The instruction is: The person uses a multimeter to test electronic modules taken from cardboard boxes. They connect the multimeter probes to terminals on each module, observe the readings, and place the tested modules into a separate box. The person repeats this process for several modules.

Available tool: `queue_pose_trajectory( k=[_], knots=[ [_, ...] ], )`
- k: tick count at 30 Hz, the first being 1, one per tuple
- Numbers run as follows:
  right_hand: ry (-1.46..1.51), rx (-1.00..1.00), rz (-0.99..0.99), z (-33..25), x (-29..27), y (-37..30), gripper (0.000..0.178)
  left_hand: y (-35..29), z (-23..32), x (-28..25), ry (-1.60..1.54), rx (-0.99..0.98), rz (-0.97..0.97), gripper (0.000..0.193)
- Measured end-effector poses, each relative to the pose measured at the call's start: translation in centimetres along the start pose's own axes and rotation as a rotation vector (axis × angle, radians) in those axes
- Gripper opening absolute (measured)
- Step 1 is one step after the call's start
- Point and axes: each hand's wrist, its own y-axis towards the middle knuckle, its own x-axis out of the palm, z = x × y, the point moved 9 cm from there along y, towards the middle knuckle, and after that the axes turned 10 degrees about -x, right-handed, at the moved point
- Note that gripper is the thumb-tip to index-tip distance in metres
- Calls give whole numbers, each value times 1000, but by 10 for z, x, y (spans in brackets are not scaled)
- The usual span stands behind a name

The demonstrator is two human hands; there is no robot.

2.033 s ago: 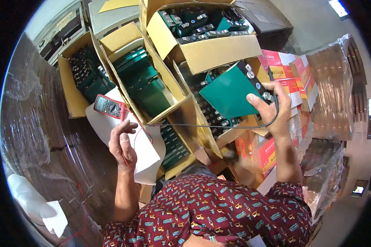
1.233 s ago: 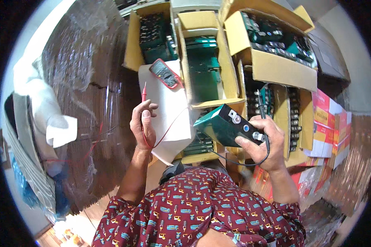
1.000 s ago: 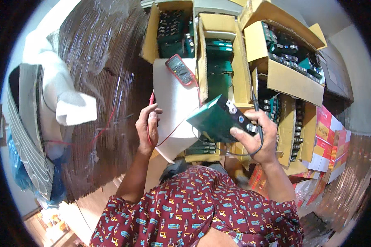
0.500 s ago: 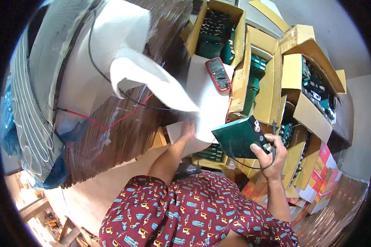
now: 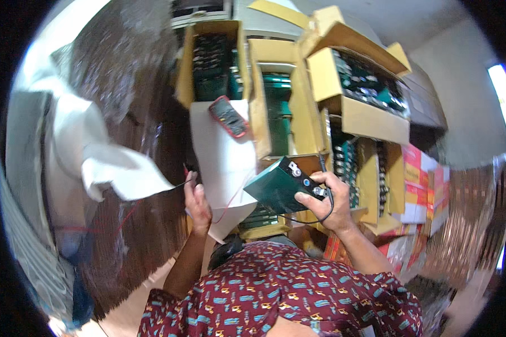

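My right hand (image 5: 331,205) grips a green rectangular box (image 5: 275,185), tilted, its black end face carrying metal terminals and a round blue part. A black test probe (image 5: 322,163) stands up in the same hand, its cable looping beneath the box. Left of it, my left hand (image 5: 198,208) is raised, fingers pointing up and close together. A thin red probe (image 5: 186,168) shows at those fingertips, and a red lead runs to that hand; the grip is partly blurred. The red-rimmed multimeter (image 5: 229,117) lies on white sheeting (image 5: 219,163) beyond my hands.
Open cartons (image 5: 326,90) holding green boxes stand at the back and right. Another carton (image 5: 258,230) sits close before me. Pink-and-white cartons (image 5: 419,185) are stacked farther right. At left, a curled white sheet (image 5: 123,171) hangs beside a brown plastic-wrapped stack (image 5: 101,247), with loose wires near it.
The view has swung right, so the cartons and meter sit farther left. My left hand has come out from behind the white sheet. My right hand still holds the green box.
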Motion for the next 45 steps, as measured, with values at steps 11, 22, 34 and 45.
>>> queue_pose_trajectory(
  k=[11, 22, 34, 45],
  knots=[
    [-96, 247, 319, 29, -148, -71, 35, -22, 145, 98, -30, 369, -422, 67],
    [-301, 270, 526, 87, -218, -104, 28, -50, 186, 219, 61, 408, -767, 78],
    [-266, 290, 540, 196, -166, -119, 36, -82, 183, 316, 136, 417, -865, 42],
    [-277, 388, 642, 212, -147, -130, 34, -90, 166, 346, 192, 419, -875, 35]
  ],
)
